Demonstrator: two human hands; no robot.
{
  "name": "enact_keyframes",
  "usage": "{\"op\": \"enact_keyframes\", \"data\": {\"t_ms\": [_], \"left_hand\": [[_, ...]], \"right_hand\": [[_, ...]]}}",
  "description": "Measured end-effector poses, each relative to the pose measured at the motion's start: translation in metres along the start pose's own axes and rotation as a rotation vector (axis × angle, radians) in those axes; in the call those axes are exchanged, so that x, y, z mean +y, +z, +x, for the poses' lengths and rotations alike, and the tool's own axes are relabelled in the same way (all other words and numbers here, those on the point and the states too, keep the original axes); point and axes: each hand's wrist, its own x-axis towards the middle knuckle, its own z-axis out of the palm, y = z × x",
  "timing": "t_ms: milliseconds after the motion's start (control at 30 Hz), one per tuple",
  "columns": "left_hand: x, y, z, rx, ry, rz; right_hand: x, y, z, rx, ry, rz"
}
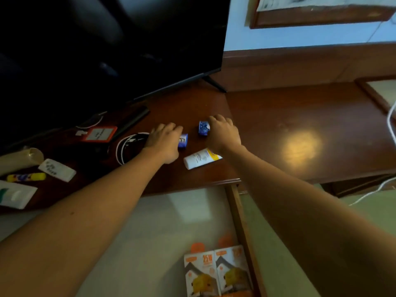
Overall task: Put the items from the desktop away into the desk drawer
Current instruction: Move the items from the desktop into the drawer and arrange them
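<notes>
Two small blue boxes lie on the dark wooden desktop [300, 146]. My left hand [164, 139] has its fingers curled round the nearer blue box [183, 141]. My right hand [222, 131] grips the farther blue box [203, 128] from its right side. A white tube with a yellow end [200, 158] lies just below both hands, partly under my right wrist. The desk drawer [242, 221] stands pulled out beneath the desk edge, with two orange-and-white charger boxes [216, 273] lying in its front right corner.
A black TV screen [107, 50] stands at the back left. Left of my hands lie a coiled white cable [125, 146], an orange-framed card [100, 135], a white remote [56, 170], a glue stick [25, 177], a white tube [15, 195] and a paper roll [21, 158].
</notes>
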Motion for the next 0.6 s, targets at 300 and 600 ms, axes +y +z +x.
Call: {"op": "enact_keyframes", "data": {"t_ms": [300,600], "left_hand": [[0.005,0.0,0.022,-0.076,0.045,0.103],[0.013,-0.014,-0.021,0.099,0.025,-0.01]], "right_hand": [[0.003,0.008,0.044,-0.24,0.019,-0.219],[-0.001,-0.01,-0.027,0.008,-0.04,-0.106]]}}
